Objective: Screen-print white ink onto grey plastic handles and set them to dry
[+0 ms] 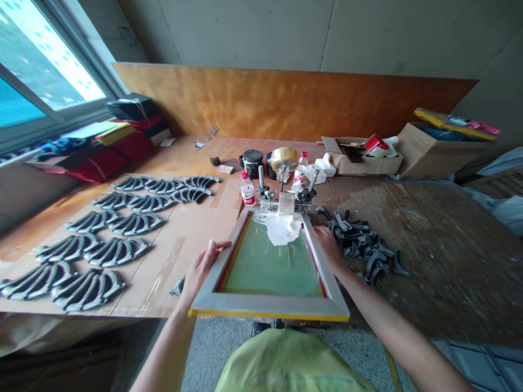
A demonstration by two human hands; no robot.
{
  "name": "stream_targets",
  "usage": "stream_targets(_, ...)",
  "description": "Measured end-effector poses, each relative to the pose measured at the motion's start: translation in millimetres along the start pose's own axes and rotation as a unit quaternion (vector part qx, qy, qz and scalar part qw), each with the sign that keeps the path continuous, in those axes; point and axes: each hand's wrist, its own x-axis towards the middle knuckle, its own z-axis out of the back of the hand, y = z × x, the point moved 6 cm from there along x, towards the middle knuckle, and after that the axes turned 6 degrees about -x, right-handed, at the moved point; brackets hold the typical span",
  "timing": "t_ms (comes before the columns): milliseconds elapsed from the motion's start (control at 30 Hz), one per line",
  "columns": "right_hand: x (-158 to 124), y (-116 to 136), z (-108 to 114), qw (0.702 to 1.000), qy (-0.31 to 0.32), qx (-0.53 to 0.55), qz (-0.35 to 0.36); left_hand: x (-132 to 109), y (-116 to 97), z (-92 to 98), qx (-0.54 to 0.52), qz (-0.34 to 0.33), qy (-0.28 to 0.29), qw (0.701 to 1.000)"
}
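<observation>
A screen-printing frame with grey metal edges and a greenish mesh lies in front of me. Its far end is held in a clamp. White ink is pooled on the mesh near that end, around a squeegee. My left hand grips the frame's left side. At the right side is my right hand, its fingers blurred and partly hidden by the frame edge. A small grey part lies beside my left wrist.
Rows of curved grey parts cover cardboard on the left. A pile of dark curved parts lies at right. Behind the frame stand a red-capped bottle, a black tub and tape. Cardboard boxes stand back right.
</observation>
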Motion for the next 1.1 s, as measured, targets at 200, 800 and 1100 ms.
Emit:
stream_targets(200,71,39,25,0.993,-0.050,-0.070,0.076,2,100,-2.7,0.000,0.057,0.024,0.998)
stream_targets(800,26,77,-9,0.927,0.224,-0.102,0.283,5,121,-4.6,-0.016,0.058,-0.003,0.998)
stream_targets(1100,1,77,-22,0.948,0.118,-0.075,0.285,6,122,-3.8,-0.031,0.065,0.012,0.997)
